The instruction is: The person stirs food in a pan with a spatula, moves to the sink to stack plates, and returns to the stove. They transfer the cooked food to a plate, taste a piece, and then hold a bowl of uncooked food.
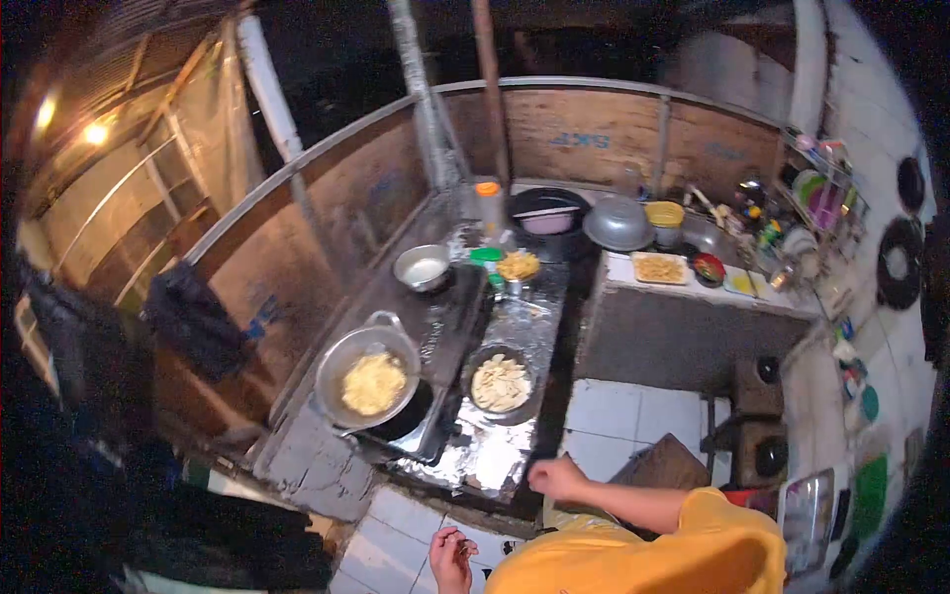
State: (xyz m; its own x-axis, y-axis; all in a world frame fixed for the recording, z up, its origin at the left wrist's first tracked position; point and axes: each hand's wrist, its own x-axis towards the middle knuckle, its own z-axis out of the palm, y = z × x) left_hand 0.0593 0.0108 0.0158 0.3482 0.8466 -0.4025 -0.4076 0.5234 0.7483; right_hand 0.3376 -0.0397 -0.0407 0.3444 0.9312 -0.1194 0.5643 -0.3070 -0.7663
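Possible small item [464, 545] in the left hand [450, 560], too blurred to tell.

Warm lights [96, 133] glow far to the left of the big pan [332, 370], and the space [346, 64] well beyond it is nearly black. Glare whitens the shiny countertop [503, 453] to its right. Fisheye distortion bows the rail [574, 83] behind it, and the dark outer edges look grainy.

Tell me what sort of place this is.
Probably a simple home or small food-stall kitchen: a wide pan of yellowish food sits on a stove, a bowl of pale pieces stands beside it, and a dish rack is at the right.
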